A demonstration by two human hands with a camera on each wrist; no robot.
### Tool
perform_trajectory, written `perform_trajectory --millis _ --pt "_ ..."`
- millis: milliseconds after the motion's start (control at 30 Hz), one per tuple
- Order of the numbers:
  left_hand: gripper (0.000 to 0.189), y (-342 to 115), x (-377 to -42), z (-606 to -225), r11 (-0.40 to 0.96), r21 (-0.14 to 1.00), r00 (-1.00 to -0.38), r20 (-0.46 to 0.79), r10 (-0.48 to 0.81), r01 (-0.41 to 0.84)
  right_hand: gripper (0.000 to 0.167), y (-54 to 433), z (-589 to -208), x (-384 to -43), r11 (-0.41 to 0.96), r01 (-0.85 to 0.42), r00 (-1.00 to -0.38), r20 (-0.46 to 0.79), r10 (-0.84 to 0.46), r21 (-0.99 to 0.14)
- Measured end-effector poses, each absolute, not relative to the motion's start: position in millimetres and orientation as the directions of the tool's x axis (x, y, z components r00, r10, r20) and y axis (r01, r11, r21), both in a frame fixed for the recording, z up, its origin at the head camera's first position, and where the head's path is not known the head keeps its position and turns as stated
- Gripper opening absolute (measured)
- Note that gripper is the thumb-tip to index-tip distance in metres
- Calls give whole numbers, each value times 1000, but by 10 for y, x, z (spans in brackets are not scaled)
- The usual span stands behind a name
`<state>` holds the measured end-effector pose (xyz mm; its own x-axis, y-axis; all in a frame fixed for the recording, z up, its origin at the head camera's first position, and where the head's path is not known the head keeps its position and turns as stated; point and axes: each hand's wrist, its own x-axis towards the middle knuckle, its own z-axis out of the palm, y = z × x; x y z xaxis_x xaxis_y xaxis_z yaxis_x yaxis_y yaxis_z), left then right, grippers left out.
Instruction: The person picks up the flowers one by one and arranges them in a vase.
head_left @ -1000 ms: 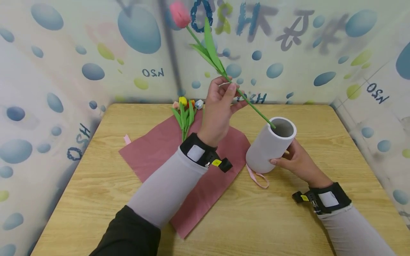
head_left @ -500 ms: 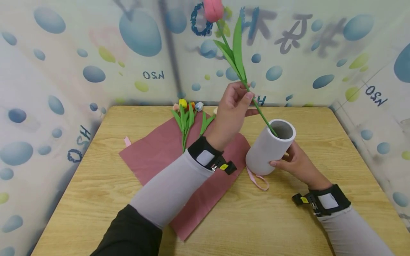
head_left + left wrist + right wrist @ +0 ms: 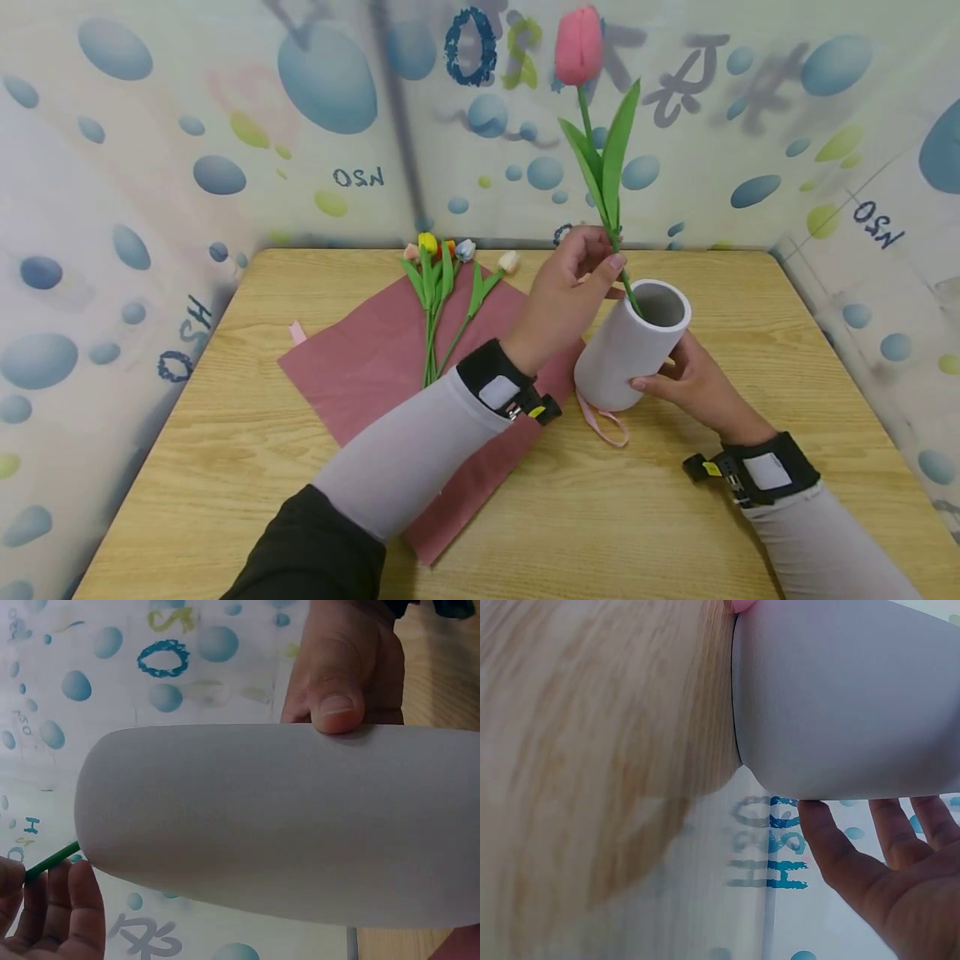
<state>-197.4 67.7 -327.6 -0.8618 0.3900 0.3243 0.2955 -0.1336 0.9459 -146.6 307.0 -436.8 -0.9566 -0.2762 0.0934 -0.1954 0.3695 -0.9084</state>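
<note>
A pink artificial tulip [image 3: 579, 46] stands nearly upright, its green stem pinched by my left hand [image 3: 573, 292] between thumb and fingers. The stem's lower end passes inside the mouth of a white cylindrical vase [image 3: 626, 354] and is hidden there. My right hand [image 3: 701, 387] grips the vase low on its right side, thumb in front. In the left wrist view the vase [image 3: 262, 817] covers most of the picture, with the green stem [image 3: 52, 860] at its rim. Fingers of the right hand [image 3: 900, 885] touch the vase wall in the right wrist view.
Mauve wrapping paper [image 3: 367, 367] lies on the wooden table [image 3: 675, 533], left of the vase. Several small tulips [image 3: 431, 283] lie on it, and a white tulip [image 3: 508, 262] lies beside them. A pink ribbon loop [image 3: 606, 425] sits by the vase base. A patterned backdrop [image 3: 225, 100] rises behind.
My left hand has moved right and down with the tulip, which has swung from a leftward slant to nearly upright. The white tulip has come into view. The right hand and vase stay put.
</note>
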Motion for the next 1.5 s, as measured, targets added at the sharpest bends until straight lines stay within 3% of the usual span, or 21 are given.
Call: perform_trajectory --millis 433,1067,1500 --pt "25 693 -1920 -3327 148 905 -839 296 456 399 88 3076 -4367 -1461 369 -197 -955 92 -282 -908" --pt "23 731 -1936 -3441 262 794 -771 360 525 549 91 3073 -4351 -1467 405 -202 -954 86 -286 -892" --pt "23 727 -1929 -3480 296 796 -786 326 526 529 93 3077 -4345 -1461 420 -197 -957 80 -280 -886"
